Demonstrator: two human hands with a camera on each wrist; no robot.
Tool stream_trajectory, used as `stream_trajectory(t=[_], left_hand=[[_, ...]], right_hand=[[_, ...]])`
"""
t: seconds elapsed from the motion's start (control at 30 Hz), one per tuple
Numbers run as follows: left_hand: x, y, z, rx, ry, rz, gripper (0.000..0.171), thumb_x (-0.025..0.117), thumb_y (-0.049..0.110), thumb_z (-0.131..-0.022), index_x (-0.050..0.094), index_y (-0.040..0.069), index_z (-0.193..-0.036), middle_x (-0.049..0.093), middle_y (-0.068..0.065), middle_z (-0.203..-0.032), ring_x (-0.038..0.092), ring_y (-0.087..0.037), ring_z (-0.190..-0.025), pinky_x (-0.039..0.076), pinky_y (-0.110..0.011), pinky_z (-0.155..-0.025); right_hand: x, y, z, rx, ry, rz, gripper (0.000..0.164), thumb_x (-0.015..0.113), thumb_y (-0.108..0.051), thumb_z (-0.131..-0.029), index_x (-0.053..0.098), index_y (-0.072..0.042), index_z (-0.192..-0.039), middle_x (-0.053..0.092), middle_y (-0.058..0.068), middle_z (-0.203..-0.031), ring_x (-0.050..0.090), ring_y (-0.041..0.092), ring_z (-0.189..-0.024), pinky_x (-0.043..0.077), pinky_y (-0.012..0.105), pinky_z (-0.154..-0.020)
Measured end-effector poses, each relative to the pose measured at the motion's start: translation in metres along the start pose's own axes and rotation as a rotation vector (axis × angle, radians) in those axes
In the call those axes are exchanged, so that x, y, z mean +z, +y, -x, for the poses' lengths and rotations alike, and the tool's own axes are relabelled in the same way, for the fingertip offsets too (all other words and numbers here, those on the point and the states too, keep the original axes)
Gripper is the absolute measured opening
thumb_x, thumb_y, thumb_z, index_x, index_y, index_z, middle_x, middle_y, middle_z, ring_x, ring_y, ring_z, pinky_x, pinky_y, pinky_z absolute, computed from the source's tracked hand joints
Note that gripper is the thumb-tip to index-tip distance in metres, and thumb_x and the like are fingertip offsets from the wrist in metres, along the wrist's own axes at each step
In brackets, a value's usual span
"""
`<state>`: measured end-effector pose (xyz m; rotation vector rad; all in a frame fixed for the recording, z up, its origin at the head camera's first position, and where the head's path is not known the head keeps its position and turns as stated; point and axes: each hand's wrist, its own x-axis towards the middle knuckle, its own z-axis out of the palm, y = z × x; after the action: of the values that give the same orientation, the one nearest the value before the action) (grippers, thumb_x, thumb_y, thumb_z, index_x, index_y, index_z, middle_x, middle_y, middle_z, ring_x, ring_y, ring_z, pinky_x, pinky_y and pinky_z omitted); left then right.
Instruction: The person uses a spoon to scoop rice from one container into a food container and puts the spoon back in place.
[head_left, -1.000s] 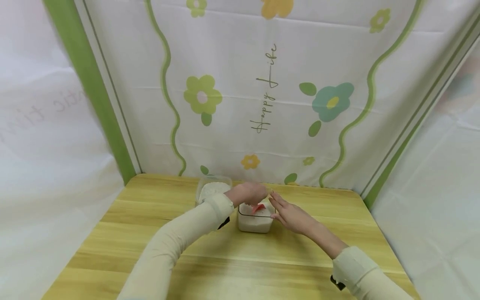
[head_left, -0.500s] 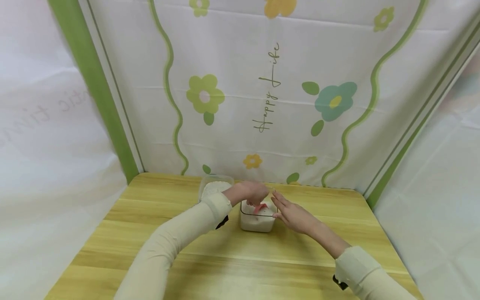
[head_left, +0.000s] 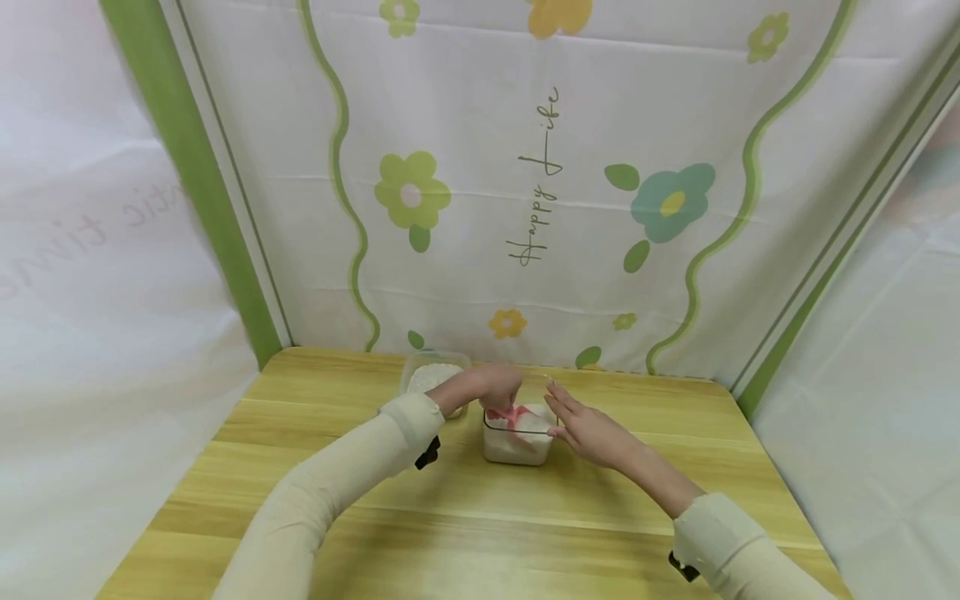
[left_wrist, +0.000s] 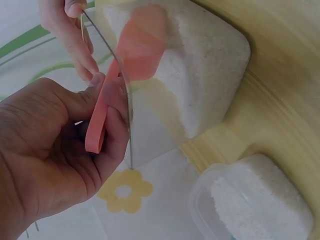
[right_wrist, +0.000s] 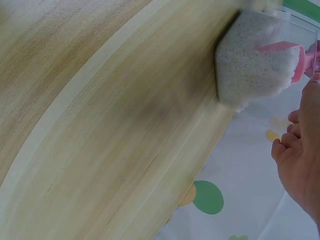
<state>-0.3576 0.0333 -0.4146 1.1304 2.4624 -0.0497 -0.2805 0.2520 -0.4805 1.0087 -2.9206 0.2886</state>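
Observation:
A clear, dark-rimmed square container (head_left: pixel 517 431) part-filled with white rice-like grains stands toward the back of the table. My left hand (head_left: pixel 497 385) reaches over it, gripping the handle of a pink scoop (left_wrist: pixel 142 42). The scoop's head lies inside the container against the grains, as the left wrist view shows through the clear wall. At the container's right side is my right hand (head_left: pixel 596 435), fingers straight and thumb right at the near corner of the rim. In the right wrist view, part of the scoop is buried behind the grains (right_wrist: pixel 250 60).
Behind the left wrist stands a second clear tub (left_wrist: pixel 200 200) with white grains in it, partly hidden in the head view. The wooden table (head_left: pixel 480 542) meets a printed fabric curtain (head_left: pixel 450 275) at its back edge, and more curtains hang at both sides.
My left hand has moved a little to the left over the container, and the pink scoop has shifted left and tilted with it. The right hand keeps its place at the rim.

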Motion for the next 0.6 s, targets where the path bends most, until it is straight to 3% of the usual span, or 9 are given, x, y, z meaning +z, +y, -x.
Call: stream_trajectory(t=[0.23, 0.33, 0.43, 0.5, 0.6], left_hand=[[0.002, -0.010, 0.005, 0.020, 0.045, 0.089, 0.043, 0.059, 0.010, -0.098, 0.068, 0.010, -0.056, 0.061, 0.004, -0.051, 0.049, -0.003, -0.044, 0.034, -0.016, -0.048], [0.003, -0.016, 0.008, 0.048, 0.062, 0.099, 0.052, 0.056, 0.007, -0.099, 0.053, 0.014, -0.047, 0.047, 0.005, -0.045, 0.031, -0.004, -0.041, 0.024, -0.018, -0.049], [0.006, -0.022, 0.011, 0.084, 0.076, 0.114, 0.055, 0.054, 0.006, -0.099, 0.046, 0.016, -0.046, 0.044, 0.007, -0.043, 0.018, -0.004, -0.044, 0.016, -0.021, -0.051], [0.008, -0.026, 0.014, 0.113, 0.094, 0.149, 0.055, 0.055, 0.007, -0.100, 0.051, 0.014, -0.046, 0.049, 0.006, -0.044, 0.017, -0.004, -0.044, 0.015, -0.021, -0.051], [0.009, -0.031, 0.019, 0.161, 0.130, 0.200, 0.048, 0.057, 0.007, -0.099, 0.064, 0.010, -0.051, 0.060, 0.003, -0.048, 0.026, -0.002, -0.041, 0.019, -0.020, -0.050]], right_hand=[[0.000, 0.000, -0.001, -0.002, 0.012, 0.002, 0.062, 0.048, -0.035, -0.105, 0.034, 0.004, -0.151, 0.024, 0.024, -0.162, 0.053, 0.040, -0.131, 0.048, 0.048, -0.102], [0.001, 0.000, -0.001, -0.002, 0.015, 0.005, 0.062, 0.048, -0.035, -0.105, 0.035, 0.005, -0.151, 0.023, 0.024, -0.162, 0.055, 0.040, -0.128, 0.048, 0.048, -0.101], [0.001, 0.000, 0.000, -0.002, 0.011, 0.008, 0.063, 0.048, -0.035, -0.105, 0.034, 0.005, -0.151, 0.023, 0.024, -0.162, 0.055, 0.039, -0.128, 0.049, 0.048, -0.101], [0.001, 0.000, 0.000, -0.001, 0.009, 0.008, 0.063, 0.048, -0.035, -0.105, 0.034, 0.004, -0.152, 0.023, 0.024, -0.162, 0.052, 0.040, -0.131, 0.048, 0.048, -0.101], [0.001, 0.000, 0.000, 0.004, 0.006, 0.006, 0.063, 0.047, -0.036, -0.105, 0.033, 0.004, -0.152, 0.023, 0.024, -0.162, 0.052, 0.039, -0.132, 0.048, 0.048, -0.102]])
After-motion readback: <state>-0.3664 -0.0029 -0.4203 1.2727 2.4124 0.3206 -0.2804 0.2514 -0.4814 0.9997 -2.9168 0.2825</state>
